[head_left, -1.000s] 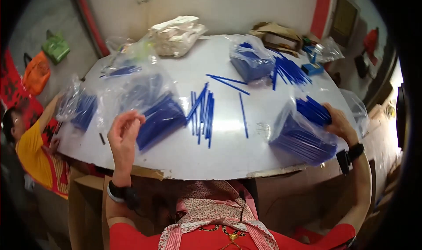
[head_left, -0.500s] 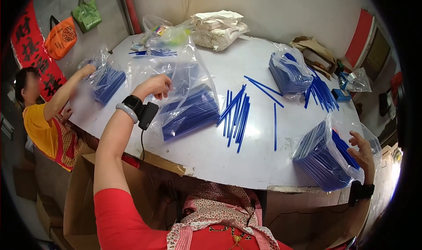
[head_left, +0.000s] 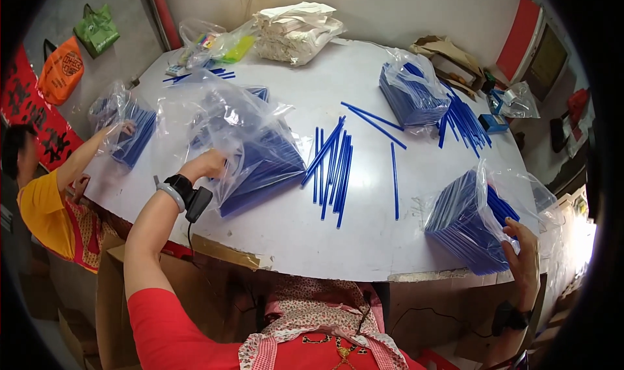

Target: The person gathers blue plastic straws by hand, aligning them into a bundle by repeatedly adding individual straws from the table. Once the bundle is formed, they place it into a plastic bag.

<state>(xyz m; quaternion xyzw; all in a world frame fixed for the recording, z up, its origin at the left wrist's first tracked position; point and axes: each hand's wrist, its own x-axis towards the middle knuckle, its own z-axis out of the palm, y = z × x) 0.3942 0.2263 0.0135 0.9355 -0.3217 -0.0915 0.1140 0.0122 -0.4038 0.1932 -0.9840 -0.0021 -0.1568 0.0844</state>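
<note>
My left hand (head_left: 209, 164) is closed, its curled fingers at the edge of a clear plastic bag (head_left: 239, 119) and seemingly pinching the film. Inside that bag lies a large stack of blue plastic sticks (head_left: 260, 175), straw-like and slim. On the right, another clear bag (head_left: 481, 198) stands at the table's front edge, packed with the same blue sticks (head_left: 455, 220). Against its open side rests my right hand (head_left: 525, 250), with thumb and fingers apart. Both wrists carry dark straps with devices.
Loose blue sticks (head_left: 335, 175) are spread mid-table. A third filled bag (head_left: 413, 97) sits at the back right beside a loose pile (head_left: 465, 119). At the left, a co-worker's hand (head_left: 127, 128) is on another bag (head_left: 134, 136). A bundle of white bags (head_left: 296, 32) stands behind.
My left hand has moved down and nearer to the large bag, whose raised film has sunk. My right hand has come onto the right bag. The co-worker's hand has lowered.
</note>
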